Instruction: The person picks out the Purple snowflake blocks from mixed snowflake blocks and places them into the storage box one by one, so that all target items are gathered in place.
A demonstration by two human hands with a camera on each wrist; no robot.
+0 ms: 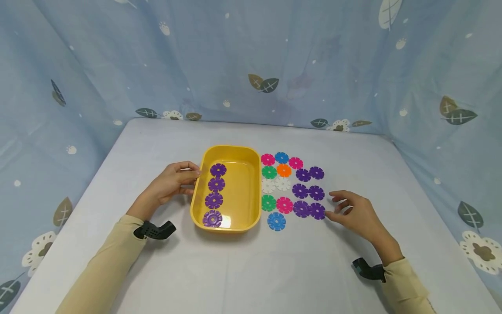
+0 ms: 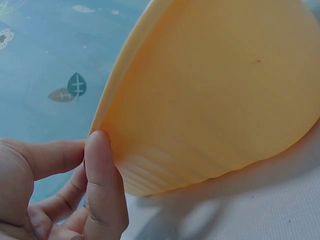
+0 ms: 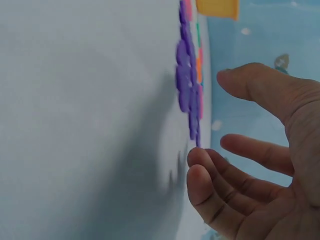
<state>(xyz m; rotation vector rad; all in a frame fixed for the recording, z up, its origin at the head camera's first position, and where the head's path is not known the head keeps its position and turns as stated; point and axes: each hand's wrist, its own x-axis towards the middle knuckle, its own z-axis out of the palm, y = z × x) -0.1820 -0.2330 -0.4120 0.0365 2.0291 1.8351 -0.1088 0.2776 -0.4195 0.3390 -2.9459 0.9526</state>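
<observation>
My left hand (image 1: 172, 181) pinches the left rim of a yellow plastic tray (image 1: 251, 220); the left wrist view shows thumb and finger on the tray's edge (image 2: 131, 55). Inside the tray, several purple notched discs (image 1: 214, 200) form a column along the left side. To the right of the tray, several more purple discs (image 1: 317, 192) lie in pairs on the table. Beside the lowest pair is my right hand (image 1: 358, 216), thumb and fingers apart and holding nothing. In the right wrist view the purple discs (image 3: 184, 77) appear edge-on beyond the fingers.
Between the tray and the purple discs lie green (image 1: 269, 203), pink (image 1: 284, 205), blue (image 1: 276, 221), orange (image 1: 284, 170) and white discs (image 1: 283, 183). A white cloth covers the table (image 1: 235, 279). Blue patterned curtain (image 1: 219, 56) hangs behind and at both sides.
</observation>
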